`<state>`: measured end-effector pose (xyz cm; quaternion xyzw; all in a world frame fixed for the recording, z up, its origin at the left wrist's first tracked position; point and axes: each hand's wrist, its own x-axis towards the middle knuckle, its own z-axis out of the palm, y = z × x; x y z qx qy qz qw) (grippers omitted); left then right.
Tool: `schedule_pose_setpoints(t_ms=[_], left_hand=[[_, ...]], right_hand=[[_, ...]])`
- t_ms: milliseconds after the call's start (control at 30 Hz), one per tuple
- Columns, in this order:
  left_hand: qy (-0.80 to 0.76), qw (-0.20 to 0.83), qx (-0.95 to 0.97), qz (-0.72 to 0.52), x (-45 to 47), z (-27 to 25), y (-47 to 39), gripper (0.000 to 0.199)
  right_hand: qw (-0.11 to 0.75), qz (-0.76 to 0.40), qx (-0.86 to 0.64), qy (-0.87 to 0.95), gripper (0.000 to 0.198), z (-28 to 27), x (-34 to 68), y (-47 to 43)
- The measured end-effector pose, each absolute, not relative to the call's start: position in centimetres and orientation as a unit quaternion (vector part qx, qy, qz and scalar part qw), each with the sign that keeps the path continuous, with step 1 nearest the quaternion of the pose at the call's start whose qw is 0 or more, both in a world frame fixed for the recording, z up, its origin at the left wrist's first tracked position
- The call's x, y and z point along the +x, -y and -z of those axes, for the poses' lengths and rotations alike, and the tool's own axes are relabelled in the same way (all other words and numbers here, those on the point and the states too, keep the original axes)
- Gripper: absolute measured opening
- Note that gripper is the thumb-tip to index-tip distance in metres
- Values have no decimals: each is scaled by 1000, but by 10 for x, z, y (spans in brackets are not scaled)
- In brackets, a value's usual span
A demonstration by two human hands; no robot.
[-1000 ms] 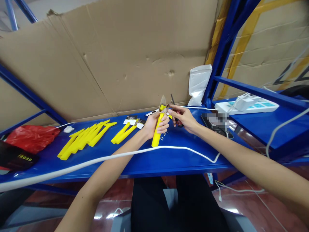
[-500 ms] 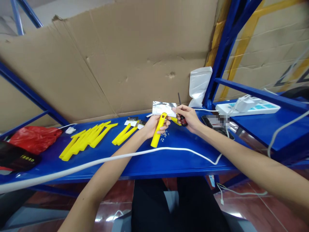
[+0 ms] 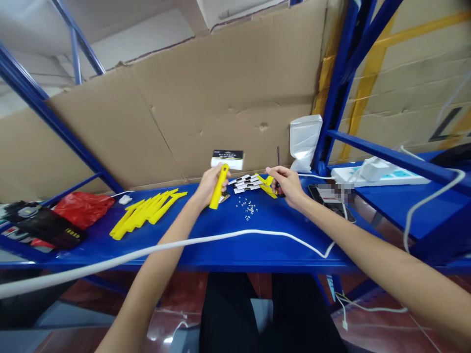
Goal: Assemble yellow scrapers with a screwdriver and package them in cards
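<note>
My left hand [image 3: 206, 188] is closed around a yellow tube-shaped handle [image 3: 218, 190], tilted with its holed end up. A black-and-white card [image 3: 228, 159] stands above that end; its join with the handle is hidden. In my right hand [image 3: 291, 187] is a screwdriver with a dark red grip and a thin dark shaft [image 3: 278, 156] pointing up. Its thumb and forefinger stretch toward the left. Between my hands lie several white-edged cards [image 3: 246, 185] with yellow handles [image 3: 270, 187] at their right. Small metal bits [image 3: 250, 208] are scattered on the blue table just in front.
Several yellow handles [image 3: 145, 213] lie in a row at the left, near a red plastic bag [image 3: 83, 208] and a black pouch [image 3: 61, 231]. A white cable [image 3: 221, 237] crosses the front. A phone [image 3: 331, 201] and power strip [image 3: 390, 177] are right; cardboard [image 3: 239, 98] stands behind.
My left hand has moved left with the yellow handle and card, away from my right hand. The card now shows its black-and-white face. My right hand keeps the screwdriver. The view has shifted slightly.
</note>
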<state>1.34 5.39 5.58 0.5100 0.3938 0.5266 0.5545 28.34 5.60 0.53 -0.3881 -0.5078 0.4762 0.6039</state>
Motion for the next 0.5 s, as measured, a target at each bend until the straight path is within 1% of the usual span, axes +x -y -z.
schedule_pose_setpoints(t_ms=[133,267,333,400,500], left_hand=[[-488,491,489,-531,-53,-61,-56,37],[-617,428,473,-460,-98,-45,-52,36],[-662,398,479,-417,-111,-36,-50,43],[-694,362,496,-376,-119,-30,-49,43],[-726,296,535,-316,-127,-28,-50,43]], right_hand=[[598,-464,-392,523,55,-5,284,-58],[582,-428,-402,562,52,-1,284,-61],[565,-395,-413,596,50,1,284,-63],[541,-345,-426,638,42,4,286,-67],[498,-246,-449,700,23,6,290,-73]])
